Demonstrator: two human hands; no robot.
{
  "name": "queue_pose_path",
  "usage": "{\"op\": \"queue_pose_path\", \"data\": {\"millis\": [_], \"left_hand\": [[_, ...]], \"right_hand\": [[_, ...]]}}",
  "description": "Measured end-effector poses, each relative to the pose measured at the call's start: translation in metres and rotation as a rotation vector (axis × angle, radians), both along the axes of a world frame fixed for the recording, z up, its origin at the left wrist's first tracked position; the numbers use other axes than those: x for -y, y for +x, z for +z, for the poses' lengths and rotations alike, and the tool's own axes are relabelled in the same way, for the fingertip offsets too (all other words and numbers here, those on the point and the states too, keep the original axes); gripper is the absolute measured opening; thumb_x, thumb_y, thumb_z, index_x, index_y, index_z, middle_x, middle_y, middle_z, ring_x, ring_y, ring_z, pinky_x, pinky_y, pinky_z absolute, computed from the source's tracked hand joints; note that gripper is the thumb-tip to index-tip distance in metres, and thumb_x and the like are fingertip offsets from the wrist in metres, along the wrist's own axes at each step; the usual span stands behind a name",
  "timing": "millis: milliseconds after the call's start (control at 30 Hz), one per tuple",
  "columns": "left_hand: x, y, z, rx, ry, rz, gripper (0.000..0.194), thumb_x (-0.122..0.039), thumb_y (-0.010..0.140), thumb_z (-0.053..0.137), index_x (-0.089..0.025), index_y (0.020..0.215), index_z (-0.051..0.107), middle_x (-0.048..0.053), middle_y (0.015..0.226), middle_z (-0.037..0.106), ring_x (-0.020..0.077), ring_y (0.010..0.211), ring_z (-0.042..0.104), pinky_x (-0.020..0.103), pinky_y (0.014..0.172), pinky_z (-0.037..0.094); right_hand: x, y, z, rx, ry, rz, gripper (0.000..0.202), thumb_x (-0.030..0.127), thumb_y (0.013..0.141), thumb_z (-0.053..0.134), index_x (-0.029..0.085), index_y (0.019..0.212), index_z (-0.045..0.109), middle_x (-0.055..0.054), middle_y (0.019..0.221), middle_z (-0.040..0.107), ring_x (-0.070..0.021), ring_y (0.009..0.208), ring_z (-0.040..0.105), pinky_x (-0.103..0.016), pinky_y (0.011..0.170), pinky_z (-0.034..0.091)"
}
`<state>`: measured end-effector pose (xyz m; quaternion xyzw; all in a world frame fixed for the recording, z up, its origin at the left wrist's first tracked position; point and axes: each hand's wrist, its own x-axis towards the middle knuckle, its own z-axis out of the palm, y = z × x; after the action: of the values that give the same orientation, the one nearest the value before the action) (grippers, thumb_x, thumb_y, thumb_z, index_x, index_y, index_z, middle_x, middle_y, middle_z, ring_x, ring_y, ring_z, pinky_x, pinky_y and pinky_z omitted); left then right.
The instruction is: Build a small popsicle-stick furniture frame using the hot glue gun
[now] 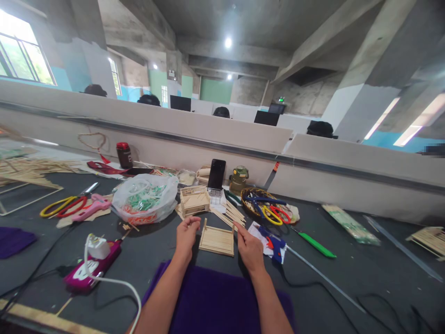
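the stick panel (216,241) lies on the desk (347,269) between both hands, long axis nine-to-three; the right hand (251,250) nears its post at two o'clock, the left hand (187,236) curls at ten; cannot tell either grip.

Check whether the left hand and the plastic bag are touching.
Apart. The head view shows the left hand to the right of and nearer the camera than the plastic bag, with dark tabletop visible between them.
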<state>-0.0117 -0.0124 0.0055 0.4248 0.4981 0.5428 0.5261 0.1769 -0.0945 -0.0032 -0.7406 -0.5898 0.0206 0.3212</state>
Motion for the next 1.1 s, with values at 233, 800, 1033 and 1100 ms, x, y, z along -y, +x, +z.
{"op": "queue_pose_path", "data": {"millis": [233, 800, 1033, 1100], "left_hand": [[0.0007, 0.0007, -0.0029, 0.121, -0.053, -0.069, 0.033, -0.035, 0.059, 0.063, -0.013, 0.084, 0.061, -0.008, 0.052, 0.049, 0.0002, 0.03, 0.024, 0.016, 0.034, 0.014], [-0.0006, 0.0014, -0.0067, 0.111, -0.059, -0.092, 0.032, -0.033, 0.06, 0.063, -0.014, 0.084, 0.061, -0.008, 0.052, 0.049, 0.0, 0.029, 0.024, 0.016, 0.034, 0.014], [0.0001, 0.0013, -0.0073, 0.04, -0.051, -0.096, 0.03, -0.035, 0.06, 0.063, -0.013, 0.081, 0.063, -0.006, 0.052, 0.053, 0.0013, 0.031, 0.027, 0.016, 0.035, 0.017], [-0.0004, 0.0013, -0.0079, 0.019, -0.042, -0.084, 0.031, -0.036, 0.06, 0.063, -0.013, 0.08, 0.065, -0.004, 0.052, 0.054, 0.0022, 0.032, 0.03, 0.017, 0.035, 0.018]], "right_hand": [[-0.0011, 0.0011, -0.0016, 0.043, -0.064, -0.004, 0.039, 0.024, 0.09, 0.039, 0.035, 0.123, 0.057, 0.003, 0.113, 0.067, -0.017, 0.094, 0.066, -0.024, 0.078, 0.048], [-0.002, 0.0002, -0.0055, 0.051, -0.064, -0.055, 0.039, 0.027, 0.092, 0.037, 0.036, 0.124, 0.056, 0.001, 0.102, 0.072, -0.0177, 0.079, 0.068, -0.025, 0.069, 0.047], [-0.0024, -0.0001, -0.0045, 0.036, -0.086, -0.071, 0.039, 0.028, 0.092, 0.037, 0.034, 0.124, 0.057, 0.0, 0.101, 0.072, -0.0175, 0.082, 0.068, -0.025, 0.071, 0.047], [-0.0023, -0.0001, -0.0044, 0.031, -0.086, -0.069, 0.039, 0.029, 0.091, 0.037, 0.033, 0.125, 0.057, -0.001, 0.101, 0.072, -0.0175, 0.083, 0.068, -0.025, 0.072, 0.047]]}}
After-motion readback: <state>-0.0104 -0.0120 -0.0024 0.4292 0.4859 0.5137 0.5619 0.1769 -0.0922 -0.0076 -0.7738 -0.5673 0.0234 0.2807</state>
